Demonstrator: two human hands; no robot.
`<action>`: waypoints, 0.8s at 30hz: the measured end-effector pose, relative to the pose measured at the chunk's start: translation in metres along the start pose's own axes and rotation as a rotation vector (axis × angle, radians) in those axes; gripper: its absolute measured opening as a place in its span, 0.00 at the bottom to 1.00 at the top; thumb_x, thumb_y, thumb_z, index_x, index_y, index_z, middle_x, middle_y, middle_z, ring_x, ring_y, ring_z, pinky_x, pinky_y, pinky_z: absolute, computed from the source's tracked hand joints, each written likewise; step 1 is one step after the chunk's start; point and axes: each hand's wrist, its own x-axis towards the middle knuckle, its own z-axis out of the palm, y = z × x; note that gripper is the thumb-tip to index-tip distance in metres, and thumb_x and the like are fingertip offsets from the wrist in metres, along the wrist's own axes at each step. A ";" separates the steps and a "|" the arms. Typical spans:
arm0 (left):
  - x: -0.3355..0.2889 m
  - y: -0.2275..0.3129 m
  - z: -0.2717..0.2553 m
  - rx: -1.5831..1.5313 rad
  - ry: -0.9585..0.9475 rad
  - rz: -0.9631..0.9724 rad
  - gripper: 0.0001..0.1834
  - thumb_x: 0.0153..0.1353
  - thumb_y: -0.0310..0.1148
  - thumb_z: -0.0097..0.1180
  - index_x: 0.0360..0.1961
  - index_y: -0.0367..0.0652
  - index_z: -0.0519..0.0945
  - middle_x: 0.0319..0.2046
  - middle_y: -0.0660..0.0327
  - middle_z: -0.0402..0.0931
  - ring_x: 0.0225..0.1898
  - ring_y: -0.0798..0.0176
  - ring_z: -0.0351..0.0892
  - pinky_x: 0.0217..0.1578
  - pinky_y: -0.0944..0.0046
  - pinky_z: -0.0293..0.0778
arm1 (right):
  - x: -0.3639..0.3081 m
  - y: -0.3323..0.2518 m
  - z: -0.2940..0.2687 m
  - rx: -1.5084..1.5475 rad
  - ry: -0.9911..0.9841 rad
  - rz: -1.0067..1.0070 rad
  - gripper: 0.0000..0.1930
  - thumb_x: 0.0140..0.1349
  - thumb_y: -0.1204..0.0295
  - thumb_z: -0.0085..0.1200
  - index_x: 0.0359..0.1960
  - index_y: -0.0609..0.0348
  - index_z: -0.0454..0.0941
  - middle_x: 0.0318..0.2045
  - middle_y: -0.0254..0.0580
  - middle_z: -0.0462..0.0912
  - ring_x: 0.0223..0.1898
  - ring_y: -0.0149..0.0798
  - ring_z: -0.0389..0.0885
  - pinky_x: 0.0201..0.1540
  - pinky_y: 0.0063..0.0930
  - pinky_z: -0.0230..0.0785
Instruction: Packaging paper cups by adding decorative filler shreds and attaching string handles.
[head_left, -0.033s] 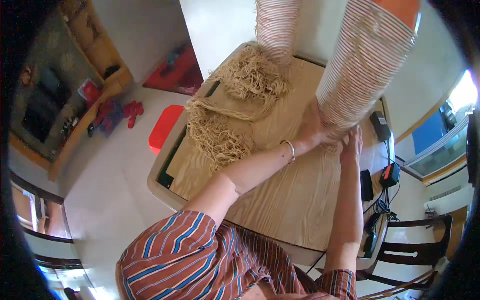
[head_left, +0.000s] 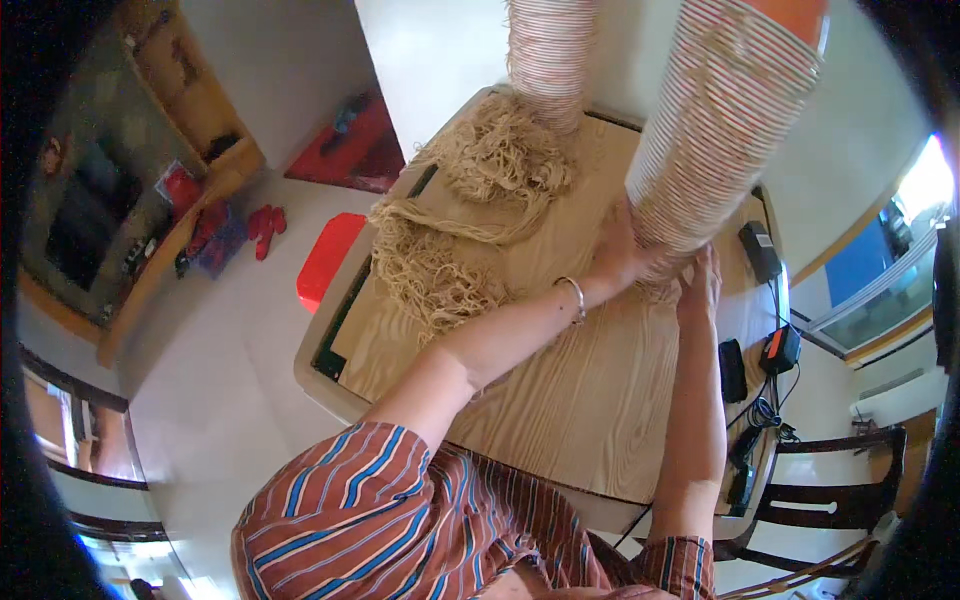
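Ribbed column (head_left: 715,150) stands far right on the table (head_left: 560,410); left hand (head_left: 617,258) lies against its base (head_left: 672,235), right hand (head_left: 701,288) beside it — closure of either cannot be told. Advisable: brace evenly — avoid snagging loose strands (head_left: 738,45).

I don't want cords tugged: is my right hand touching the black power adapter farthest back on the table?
Apart. The head view shows a strip of tabletop between your right hand and the black power adapter.

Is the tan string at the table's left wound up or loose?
Mostly loose: the tan string lies in tangled, sprawling heaps on the wooden tabletop.
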 end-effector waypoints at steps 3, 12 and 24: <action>0.022 -0.024 -0.030 0.184 0.066 0.015 0.57 0.47 0.42 0.68 0.68 0.32 0.42 0.63 0.39 0.57 0.64 0.40 0.58 0.62 0.51 0.58 | 0.024 0.012 0.037 -0.019 -0.030 0.093 0.36 0.62 0.48 0.51 0.68 0.50 0.58 0.66 0.34 0.60 0.68 0.38 0.55 0.62 0.48 0.55; 0.116 -0.067 -0.016 0.185 0.053 0.125 0.57 0.47 0.44 0.69 0.67 0.32 0.43 0.63 0.36 0.52 0.63 0.36 0.58 0.61 0.52 0.60 | 0.119 0.015 0.043 -0.044 -0.281 -0.015 0.37 0.63 0.53 0.53 0.70 0.50 0.51 0.66 0.32 0.61 0.63 0.36 0.61 0.58 0.36 0.59; 0.193 -0.130 0.011 0.202 0.094 0.034 0.59 0.48 0.46 0.67 0.67 0.28 0.39 0.63 0.31 0.50 0.65 0.33 0.52 0.63 0.48 0.55 | 0.178 0.126 0.036 -0.264 -0.232 -0.121 0.31 0.62 0.74 0.51 0.68 0.55 0.56 0.52 0.33 0.74 0.53 0.36 0.72 0.53 0.30 0.66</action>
